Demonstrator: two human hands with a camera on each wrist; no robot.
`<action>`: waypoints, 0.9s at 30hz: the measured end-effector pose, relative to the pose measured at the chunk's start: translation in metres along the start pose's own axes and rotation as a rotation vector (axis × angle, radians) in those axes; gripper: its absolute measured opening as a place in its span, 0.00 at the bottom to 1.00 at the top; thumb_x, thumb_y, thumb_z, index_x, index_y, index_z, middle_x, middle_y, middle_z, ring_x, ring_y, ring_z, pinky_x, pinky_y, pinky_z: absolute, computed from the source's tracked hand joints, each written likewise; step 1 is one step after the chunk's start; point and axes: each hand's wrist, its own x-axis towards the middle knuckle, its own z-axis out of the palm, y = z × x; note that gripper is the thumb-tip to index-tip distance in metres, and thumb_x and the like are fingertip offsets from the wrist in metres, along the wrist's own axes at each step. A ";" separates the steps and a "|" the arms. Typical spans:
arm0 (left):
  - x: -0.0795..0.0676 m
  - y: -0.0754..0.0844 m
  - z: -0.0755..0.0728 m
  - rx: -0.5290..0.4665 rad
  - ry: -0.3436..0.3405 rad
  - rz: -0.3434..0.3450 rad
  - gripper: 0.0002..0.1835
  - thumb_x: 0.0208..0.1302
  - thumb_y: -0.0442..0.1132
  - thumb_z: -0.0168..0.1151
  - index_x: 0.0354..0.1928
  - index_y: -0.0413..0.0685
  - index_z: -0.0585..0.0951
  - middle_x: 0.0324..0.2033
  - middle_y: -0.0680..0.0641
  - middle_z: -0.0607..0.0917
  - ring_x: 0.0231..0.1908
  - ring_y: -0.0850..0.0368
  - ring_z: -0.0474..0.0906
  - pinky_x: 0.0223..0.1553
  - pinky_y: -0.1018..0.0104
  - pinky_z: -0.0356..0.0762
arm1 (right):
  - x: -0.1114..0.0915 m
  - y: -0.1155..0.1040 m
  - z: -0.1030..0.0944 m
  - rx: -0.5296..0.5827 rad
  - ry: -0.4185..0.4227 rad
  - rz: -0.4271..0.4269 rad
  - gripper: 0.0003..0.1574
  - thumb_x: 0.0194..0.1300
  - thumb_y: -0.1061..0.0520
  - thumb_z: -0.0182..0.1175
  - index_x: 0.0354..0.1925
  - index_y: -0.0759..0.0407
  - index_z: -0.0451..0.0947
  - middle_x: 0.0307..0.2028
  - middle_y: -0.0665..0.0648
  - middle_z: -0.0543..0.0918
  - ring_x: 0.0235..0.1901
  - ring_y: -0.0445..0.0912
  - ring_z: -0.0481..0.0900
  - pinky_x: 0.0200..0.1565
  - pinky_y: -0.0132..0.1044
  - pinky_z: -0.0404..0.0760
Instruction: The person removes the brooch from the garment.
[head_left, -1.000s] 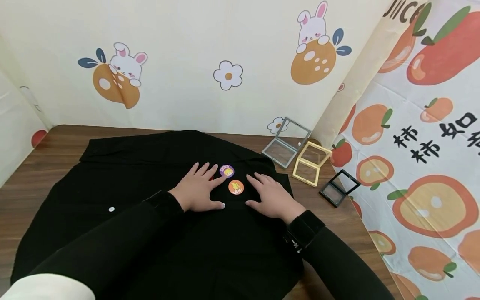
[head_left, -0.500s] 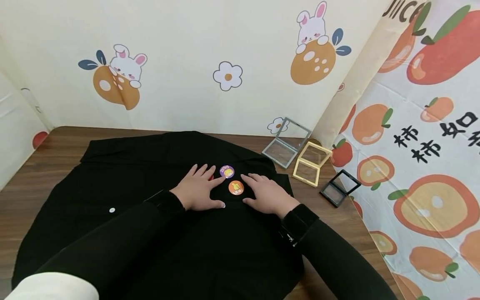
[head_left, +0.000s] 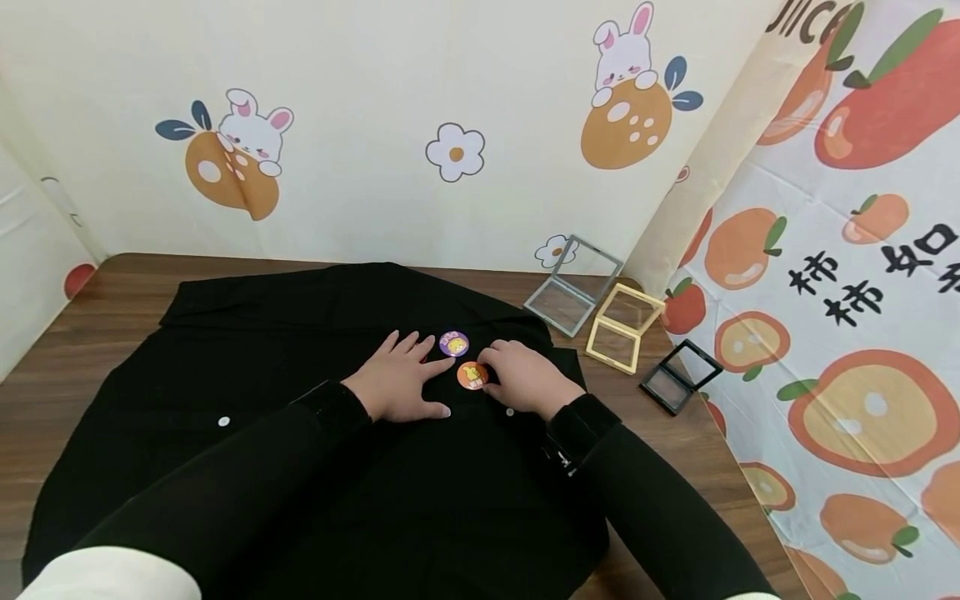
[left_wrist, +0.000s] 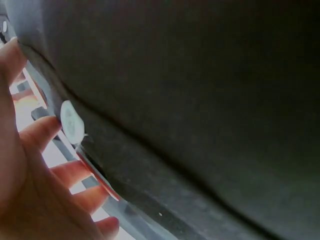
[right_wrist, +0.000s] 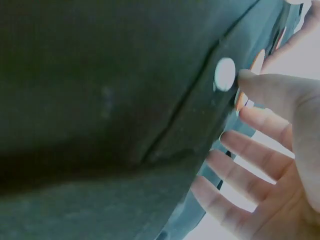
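A black garment (head_left: 300, 350) with white buttons lies spread on the table. Two round badges sit on it in the head view: a purple one (head_left: 453, 343) and, just below, an orange one (head_left: 472, 376). My left hand (head_left: 397, 379) rests on the cloth with fingers spread, left of both badges. A red edge shows under those fingers; the left wrist view has a red-rimmed disc (left_wrist: 100, 179) there. With thumb and index finger, my right hand (head_left: 528, 375) pinches the orange badge's right edge; its other fingers (right_wrist: 235, 172) lie along the cloth in the right wrist view.
Right of the garment, three hinged cases with clear panels stand open: grey (head_left: 562, 302), yellow (head_left: 615, 346) and black (head_left: 667, 390). A patterned curtain (head_left: 360, 208) rises behind the wooden table (head_left: 135, 283), and a fruit-print cloth (head_left: 787, 325) hangs at the right.
My right hand has moved left, from the cloth beside the orange badge onto its edge, and its fingers have drawn together. A button below it has come into sight. My left hand stays nearly still.
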 end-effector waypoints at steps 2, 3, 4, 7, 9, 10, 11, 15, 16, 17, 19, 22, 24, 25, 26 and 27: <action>0.000 0.000 -0.001 0.001 -0.003 -0.002 0.45 0.65 0.74 0.57 0.80 0.65 0.63 0.80 0.40 0.54 0.79 0.37 0.43 0.76 0.37 0.34 | 0.001 0.000 -0.001 -0.008 0.012 -0.016 0.22 0.69 0.51 0.70 0.58 0.55 0.81 0.50 0.53 0.80 0.49 0.47 0.79 0.55 0.41 0.78; 0.001 0.000 -0.001 0.001 -0.006 -0.002 0.45 0.65 0.74 0.57 0.80 0.65 0.63 0.80 0.40 0.54 0.79 0.37 0.43 0.76 0.37 0.34 | 0.002 0.000 -0.001 -0.013 0.016 -0.026 0.22 0.69 0.51 0.70 0.58 0.55 0.81 0.49 0.53 0.80 0.48 0.46 0.79 0.54 0.41 0.78; 0.001 0.000 -0.001 0.001 -0.009 -0.001 0.45 0.65 0.74 0.57 0.80 0.65 0.63 0.80 0.40 0.53 0.79 0.37 0.42 0.76 0.37 0.34 | 0.002 0.000 -0.002 -0.018 0.018 -0.032 0.21 0.69 0.52 0.70 0.58 0.54 0.81 0.49 0.52 0.80 0.47 0.46 0.79 0.53 0.41 0.78; 0.002 0.000 -0.004 0.000 -0.021 0.007 0.46 0.65 0.74 0.58 0.80 0.64 0.63 0.80 0.40 0.53 0.79 0.37 0.41 0.76 0.37 0.33 | 0.001 -0.003 -0.002 -0.041 0.015 -0.034 0.21 0.69 0.53 0.69 0.58 0.54 0.81 0.48 0.52 0.80 0.46 0.45 0.78 0.52 0.41 0.79; 0.004 -0.001 -0.007 0.010 -0.029 0.017 0.46 0.65 0.73 0.59 0.80 0.64 0.63 0.80 0.40 0.54 0.79 0.36 0.41 0.76 0.37 0.33 | 0.001 -0.006 -0.003 -0.055 0.017 -0.028 0.20 0.69 0.55 0.68 0.58 0.54 0.81 0.47 0.52 0.80 0.45 0.45 0.78 0.51 0.41 0.79; 0.005 -0.001 -0.008 0.015 -0.032 0.025 0.45 0.65 0.73 0.60 0.80 0.64 0.64 0.80 0.39 0.55 0.79 0.36 0.41 0.75 0.37 0.34 | 0.001 -0.007 -0.003 -0.064 0.017 -0.020 0.20 0.69 0.56 0.67 0.58 0.54 0.81 0.47 0.51 0.80 0.45 0.45 0.78 0.51 0.41 0.79; 0.005 -0.002 -0.010 0.019 -0.036 0.030 0.45 0.65 0.72 0.60 0.80 0.64 0.64 0.79 0.39 0.55 0.79 0.35 0.41 0.76 0.37 0.34 | 0.001 -0.009 -0.002 -0.078 0.017 -0.011 0.19 0.70 0.56 0.66 0.58 0.54 0.82 0.47 0.51 0.80 0.45 0.45 0.78 0.50 0.40 0.80; 0.009 -0.006 -0.014 0.004 -0.058 0.038 0.43 0.67 0.68 0.63 0.79 0.64 0.65 0.79 0.39 0.57 0.79 0.34 0.42 0.76 0.37 0.36 | 0.003 -0.013 -0.001 -0.121 0.016 0.013 0.18 0.70 0.57 0.64 0.58 0.53 0.82 0.45 0.50 0.80 0.44 0.45 0.78 0.49 0.40 0.80; 0.010 -0.006 -0.015 -0.007 -0.065 0.039 0.42 0.67 0.67 0.64 0.79 0.63 0.65 0.79 0.38 0.57 0.79 0.34 0.43 0.76 0.37 0.37 | 0.004 -0.014 0.000 -0.129 0.015 0.017 0.18 0.71 0.56 0.64 0.57 0.53 0.82 0.45 0.50 0.80 0.44 0.44 0.78 0.48 0.40 0.80; 0.010 -0.007 -0.014 -0.016 -0.072 0.037 0.42 0.67 0.66 0.64 0.79 0.63 0.65 0.79 0.38 0.57 0.79 0.34 0.43 0.76 0.37 0.38 | 0.004 -0.014 0.001 -0.131 0.017 0.017 0.17 0.71 0.56 0.64 0.57 0.53 0.82 0.44 0.50 0.80 0.43 0.45 0.78 0.48 0.40 0.80; 0.011 -0.008 -0.013 -0.034 -0.080 0.041 0.43 0.67 0.65 0.65 0.79 0.62 0.65 0.79 0.37 0.57 0.78 0.34 0.45 0.76 0.38 0.39 | 0.005 -0.014 0.003 -0.120 0.018 0.014 0.16 0.72 0.55 0.63 0.56 0.53 0.83 0.43 0.50 0.79 0.42 0.45 0.78 0.48 0.40 0.80; 0.012 -0.009 -0.012 -0.042 -0.083 0.050 0.43 0.66 0.64 0.67 0.79 0.61 0.64 0.79 0.36 0.57 0.78 0.33 0.46 0.76 0.39 0.42 | 0.005 -0.011 0.003 -0.076 0.030 -0.001 0.14 0.73 0.54 0.62 0.54 0.53 0.83 0.42 0.49 0.79 0.40 0.44 0.77 0.47 0.41 0.79; 0.012 -0.010 -0.012 -0.043 -0.078 0.051 0.44 0.66 0.63 0.67 0.79 0.61 0.65 0.78 0.36 0.57 0.78 0.33 0.47 0.76 0.39 0.43 | 0.005 -0.009 0.002 -0.027 0.037 -0.009 0.13 0.74 0.55 0.61 0.53 0.54 0.84 0.41 0.49 0.79 0.39 0.44 0.77 0.47 0.40 0.79; 0.012 -0.010 -0.012 -0.042 -0.076 0.052 0.44 0.65 0.63 0.68 0.79 0.61 0.65 0.78 0.36 0.57 0.77 0.33 0.47 0.76 0.39 0.44 | 0.005 -0.008 0.001 -0.001 0.040 -0.012 0.12 0.74 0.55 0.62 0.53 0.54 0.84 0.41 0.49 0.79 0.39 0.44 0.77 0.47 0.40 0.79; 0.012 -0.010 -0.013 -0.041 -0.076 0.052 0.44 0.65 0.63 0.68 0.79 0.61 0.65 0.78 0.36 0.58 0.77 0.33 0.48 0.76 0.39 0.44 | 0.005 -0.006 0.000 0.025 0.043 -0.014 0.11 0.74 0.55 0.62 0.52 0.54 0.84 0.41 0.49 0.80 0.38 0.43 0.77 0.47 0.40 0.78; 0.012 -0.010 -0.013 -0.040 -0.075 0.054 0.44 0.65 0.63 0.68 0.79 0.60 0.65 0.78 0.36 0.58 0.77 0.33 0.48 0.76 0.39 0.44 | 0.005 -0.005 0.000 0.051 0.042 -0.010 0.10 0.74 0.55 0.63 0.51 0.54 0.84 0.41 0.49 0.80 0.38 0.43 0.77 0.48 0.39 0.78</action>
